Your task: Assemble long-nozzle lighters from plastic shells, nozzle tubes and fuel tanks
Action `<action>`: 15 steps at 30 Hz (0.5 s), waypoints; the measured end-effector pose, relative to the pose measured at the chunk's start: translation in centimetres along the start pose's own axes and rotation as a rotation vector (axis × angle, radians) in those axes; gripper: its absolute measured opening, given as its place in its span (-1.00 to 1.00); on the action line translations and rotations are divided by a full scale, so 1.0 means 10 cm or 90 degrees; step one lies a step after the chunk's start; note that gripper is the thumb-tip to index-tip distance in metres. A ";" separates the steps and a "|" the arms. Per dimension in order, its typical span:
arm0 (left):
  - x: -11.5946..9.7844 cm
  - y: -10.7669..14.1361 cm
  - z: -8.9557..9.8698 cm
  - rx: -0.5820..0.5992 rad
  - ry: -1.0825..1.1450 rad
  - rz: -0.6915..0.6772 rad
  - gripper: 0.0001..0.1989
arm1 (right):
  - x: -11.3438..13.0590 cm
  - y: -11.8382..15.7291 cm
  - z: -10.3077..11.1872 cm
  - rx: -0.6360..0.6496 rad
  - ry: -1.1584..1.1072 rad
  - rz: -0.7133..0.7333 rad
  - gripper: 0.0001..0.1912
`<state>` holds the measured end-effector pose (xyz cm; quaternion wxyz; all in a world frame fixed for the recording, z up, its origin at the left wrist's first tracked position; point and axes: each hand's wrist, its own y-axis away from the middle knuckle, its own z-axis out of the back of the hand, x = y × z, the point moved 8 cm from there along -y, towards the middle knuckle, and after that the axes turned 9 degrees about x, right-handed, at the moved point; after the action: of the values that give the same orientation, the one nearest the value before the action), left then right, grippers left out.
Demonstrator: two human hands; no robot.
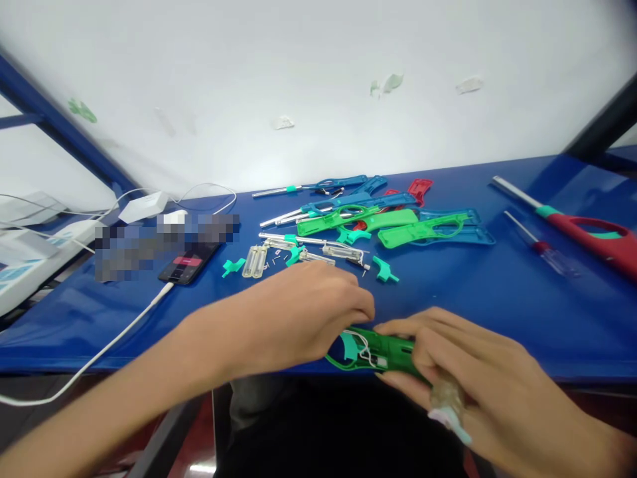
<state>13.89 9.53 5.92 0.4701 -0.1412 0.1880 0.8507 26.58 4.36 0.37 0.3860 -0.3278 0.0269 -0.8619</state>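
A green lighter casing half (391, 346) lies tilted between my hands over the table's front edge. White wires and a teal trigger (350, 346) show inside it. My right hand (478, 378) grips its handle end, fingers along both sides. A brownish translucent piece with a pale teal tip (448, 405) shows against that hand; what it is I cannot make out. My left hand (298, 315) is closed over the casing's front end, its fingertips partly hidden. Just beyond lie loose teal triggers (385, 269), clear fuel tanks (255, 261) and metal barrels.
Green (423, 230) and blue casing halves are piled at the back of the blue table (462, 279). To the right lie a screwdriver (547, 251) and a red lighter (592, 229). A phone (189, 262) on a white cable and a power strip (54, 255) are on the left.
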 end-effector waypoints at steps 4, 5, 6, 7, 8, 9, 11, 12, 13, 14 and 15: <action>-0.05 -0.28 0.01 0.165 -0.042 -0.028 -0.71 | -0.02 0.01 0.04 -0.034 0.006 0.001 -0.74; -0.06 -0.33 0.00 0.193 -0.042 -0.031 -0.71 | -0.02 0.01 0.05 -0.043 0.003 0.003 -0.74; -0.07 -0.37 -0.01 0.216 -0.044 -0.031 -0.70 | -0.02 0.01 0.06 -0.053 -0.002 0.006 -0.73; -0.08 -0.40 -0.02 0.237 -0.046 -0.030 -0.70 | -0.03 0.02 0.06 -0.059 -0.009 0.008 -0.74; -0.09 -0.43 -0.03 0.252 -0.049 -0.030 -0.70 | -0.03 0.02 0.06 -0.065 -0.016 0.009 -0.74; -0.09 -0.45 -0.03 0.263 -0.051 -0.028 -0.69 | -0.04 0.02 0.05 -0.069 -0.021 0.010 -0.76; -0.11 -0.49 -0.03 0.274 -0.056 -0.025 -0.68 | -0.06 0.03 0.03 -0.068 -0.029 0.009 -0.78; -0.11 -0.50 -0.02 0.278 -0.055 -0.026 -0.68 | -0.07 0.04 0.02 -0.065 -0.033 0.009 -0.78; -0.12 -0.51 -0.02 0.281 -0.055 -0.028 -0.68 | -0.08 0.05 0.01 -0.060 -0.036 0.008 -0.78; -0.13 -0.52 -0.03 0.284 -0.063 -0.031 -0.67 | -0.09 0.05 0.00 -0.057 -0.038 0.008 -0.79; -0.14 -0.53 -0.03 0.288 -0.079 -0.039 -0.65 | -0.10 0.06 -0.01 -0.053 -0.039 0.008 -0.79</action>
<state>19.14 10.88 5.24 0.5263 0.0146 0.3405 0.7790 27.35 4.61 -0.43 0.3778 -0.3698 0.0529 -0.8472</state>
